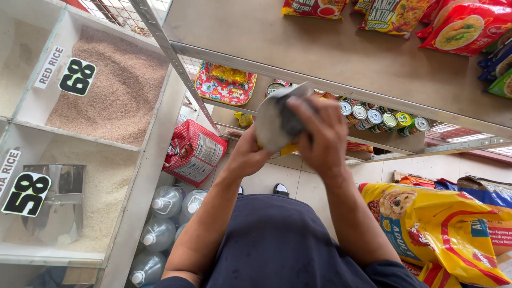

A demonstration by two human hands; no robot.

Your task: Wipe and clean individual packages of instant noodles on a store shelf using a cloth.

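Note:
My left hand [246, 154] grips the lower edge of a flat packet [269, 125] with a pale grey back and a yellow edge, held up in front of my chest. My right hand [320, 133] presses a dark grey cloth [290, 120] against the packet's face, fingers curled over it. Both hands sit just in front of the metal shelf edge [298, 80]. The packet's front side is hidden from me.
Glass rice bins [101, 85] with a metal scoop [58, 197] stand at left. Water bottles [165, 213] and a red sack [194, 152] lie below. The shelf holds snack packets [458, 26]; cans [378, 117] line a lower shelf. Yellow pet food bags [442, 229] lie at right.

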